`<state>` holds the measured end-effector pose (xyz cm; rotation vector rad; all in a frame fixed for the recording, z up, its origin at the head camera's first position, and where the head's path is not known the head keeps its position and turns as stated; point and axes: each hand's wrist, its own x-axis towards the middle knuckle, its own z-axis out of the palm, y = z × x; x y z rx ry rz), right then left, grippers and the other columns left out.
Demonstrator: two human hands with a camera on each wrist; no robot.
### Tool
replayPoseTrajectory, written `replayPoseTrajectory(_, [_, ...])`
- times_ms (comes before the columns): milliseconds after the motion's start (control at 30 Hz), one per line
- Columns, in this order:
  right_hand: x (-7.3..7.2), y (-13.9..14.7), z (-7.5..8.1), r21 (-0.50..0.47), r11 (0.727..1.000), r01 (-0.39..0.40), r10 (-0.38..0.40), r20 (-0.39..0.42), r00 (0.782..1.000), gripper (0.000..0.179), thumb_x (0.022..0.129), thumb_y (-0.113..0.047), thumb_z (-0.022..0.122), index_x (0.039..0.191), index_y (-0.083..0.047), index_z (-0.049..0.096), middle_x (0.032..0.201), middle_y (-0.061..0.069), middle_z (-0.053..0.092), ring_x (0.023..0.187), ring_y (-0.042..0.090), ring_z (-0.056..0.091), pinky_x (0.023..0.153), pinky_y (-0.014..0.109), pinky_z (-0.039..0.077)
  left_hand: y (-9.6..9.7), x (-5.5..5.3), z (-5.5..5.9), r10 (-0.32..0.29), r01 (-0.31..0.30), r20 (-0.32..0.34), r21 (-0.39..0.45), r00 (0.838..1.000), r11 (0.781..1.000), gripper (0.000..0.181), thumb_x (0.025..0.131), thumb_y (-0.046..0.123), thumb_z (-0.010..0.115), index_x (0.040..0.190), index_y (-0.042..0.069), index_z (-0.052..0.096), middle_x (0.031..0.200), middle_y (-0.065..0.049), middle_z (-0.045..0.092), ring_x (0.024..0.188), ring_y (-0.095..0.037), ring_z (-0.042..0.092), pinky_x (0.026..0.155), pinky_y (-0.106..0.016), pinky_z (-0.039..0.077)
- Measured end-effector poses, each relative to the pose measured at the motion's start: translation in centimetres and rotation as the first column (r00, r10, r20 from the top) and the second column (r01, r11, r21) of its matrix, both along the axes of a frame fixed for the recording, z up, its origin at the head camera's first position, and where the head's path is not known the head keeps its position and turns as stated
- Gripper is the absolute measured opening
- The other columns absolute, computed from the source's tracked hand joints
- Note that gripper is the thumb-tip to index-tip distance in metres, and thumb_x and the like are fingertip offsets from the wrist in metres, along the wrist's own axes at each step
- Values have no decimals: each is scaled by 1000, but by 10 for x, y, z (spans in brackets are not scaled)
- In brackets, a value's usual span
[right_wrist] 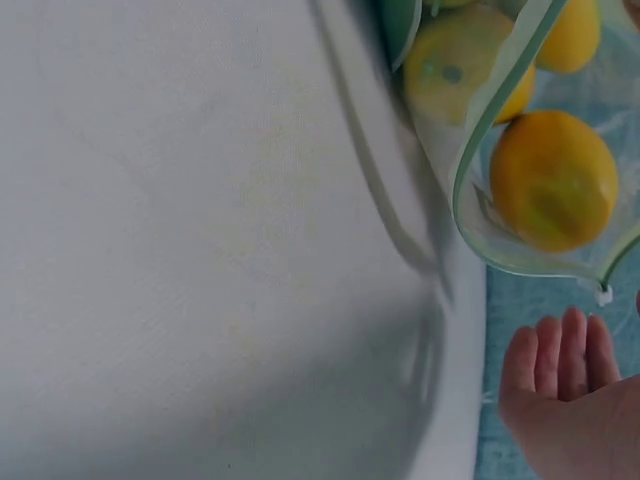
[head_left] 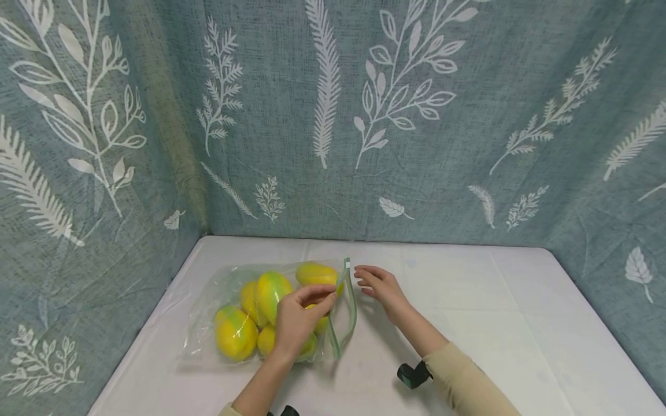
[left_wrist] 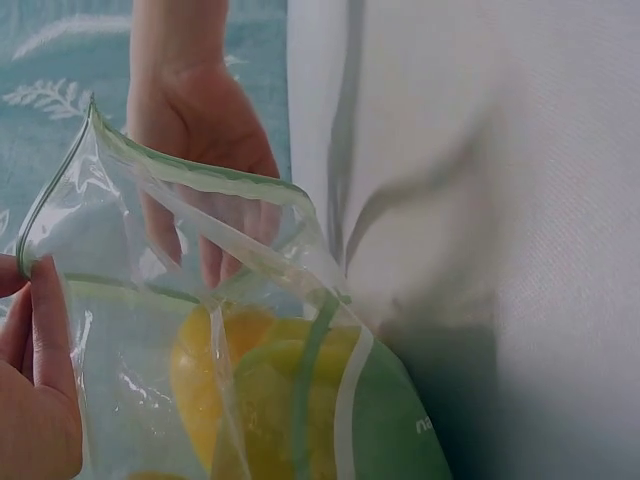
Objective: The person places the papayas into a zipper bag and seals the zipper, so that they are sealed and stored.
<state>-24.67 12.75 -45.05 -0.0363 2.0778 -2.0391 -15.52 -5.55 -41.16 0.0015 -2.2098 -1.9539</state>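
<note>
A clear zip bag (head_left: 202,329) with a green-edged mouth lies on its side, its mouth facing right and spread apart. Several plump yellow fruits (head_left: 236,334) with green patches are inside it. My left hand (head_left: 299,315) reaches across the bag and pinches the mouth's edge between thumb and fingers; the left wrist view shows this pinch at the green zip strip (left_wrist: 200,172). Just right of the mouth is my right hand (head_left: 382,289), fingers loosely bent and holding nothing. In the right wrist view its fingertips are near the small white zip end (right_wrist: 604,295), beside one fruit (right_wrist: 555,180).
A white cloth covers the table (head_left: 468,312). Blue-green curtains (head_left: 333,173) with white leaf prints stand behind it and along both sides. A black wrist camera (head_left: 413,374) sits at the right sleeve's cuff.
</note>
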Motion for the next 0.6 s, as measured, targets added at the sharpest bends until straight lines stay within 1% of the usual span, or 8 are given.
replayPoseTrajectory(200, [-7,-4,-3,25,1000,10,-11,17,1000,41,96,-30,62,125,-2,63,118,13,66,108,27,62,96,43,49,2,1,-1,-3,3,-3,-36,1000,999,14,83,15,78,97,13,77,92,1,73,82,-14,68,66,-23,55])
replayPoseTrajectory(400, [-12,-9,-3,35,999,19,-20,26,999,42,94,-30,64,122,1,64,112,13,68,97,21,65,94,43,50,4,1,-4,-7,4,-33,-90,999,996,14,83,15,78,97,14,77,90,3,74,80,-12,68,64,-22,53])
replayPoseTrajectory(600, [-14,-13,-3,43,998,49,-51,48,998,41,93,-28,66,119,4,65,106,10,70,88,17,66,87,38,54,6,1,-7,-16,10,-53,-122,998,992,14,82,14,79,96,14,77,87,4,73,77,-11,67,64,-22,54])
